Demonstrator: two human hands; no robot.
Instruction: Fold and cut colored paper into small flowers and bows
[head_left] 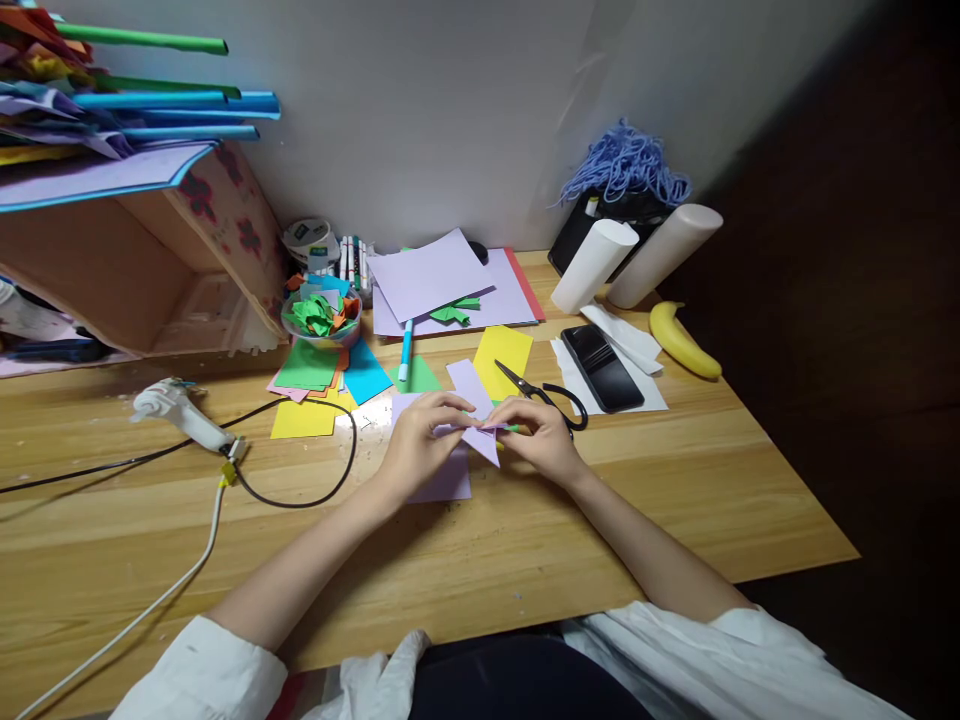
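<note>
Both hands meet over the middle of the table around a folded piece of purple paper (484,445). My left hand (429,440) pinches its left side, fingers closed. From the right, my right hand (541,432) grips the same paper between thumb and fingers, and a small green bit shows at the fingertips. A flat purple sheet (448,480) lies under the hands. Black scissors (529,387) rest just behind my right hand, partly over a yellow sheet (504,358). The exact folds between the fingers are hidden.
A glue gun (184,415) with cables lies at left. Behind stand a bowl of paper scraps (321,315) and purple sheets (431,270). At right are a phone (602,368), a banana (682,342) and white rolls (595,265). An open box (247,230) stands far left.
</note>
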